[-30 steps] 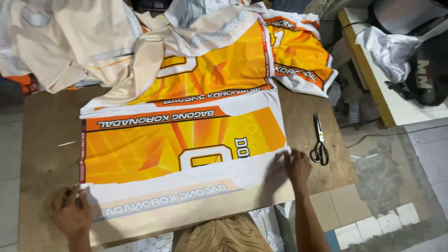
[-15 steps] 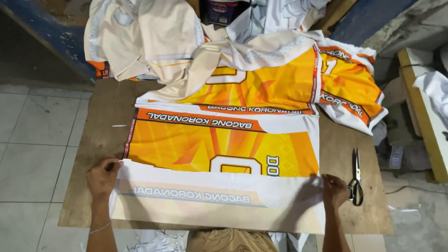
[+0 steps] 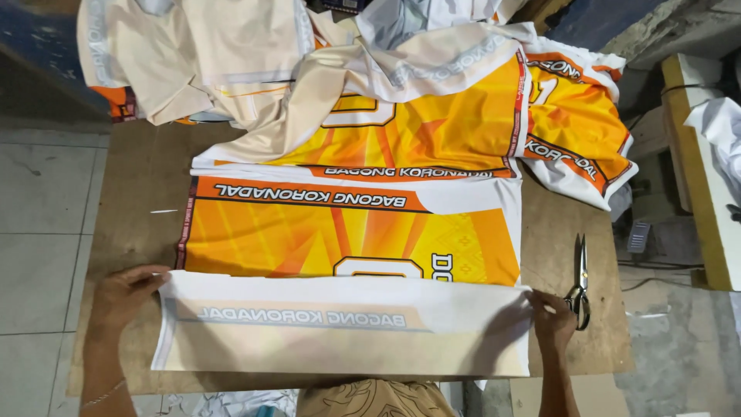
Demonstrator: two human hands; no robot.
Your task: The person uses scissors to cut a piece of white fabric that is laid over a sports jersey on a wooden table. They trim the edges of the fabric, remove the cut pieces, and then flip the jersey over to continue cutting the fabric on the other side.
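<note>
- Two hands, left hand (image 3: pixel 127 292) and right hand (image 3: pixel 552 316), pinch the printed fabric panel (image 3: pixel 347 255) at its fold's ends.
- Near edge is folded over; the far part lies flat, seemingly unfolded.
- Scissors (image 3: pixel 579 282) lie right, untouched.

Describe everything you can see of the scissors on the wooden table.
The scissors lie flat on the bare wooden table, just right of the orange and white printed fabric. Long, pale metal blades look closed and point away from the person; dark handles face the near edge. The right hand, pinning the fabric's folded edge, sits beside the handles; whether it touches them is unclear.
</note>
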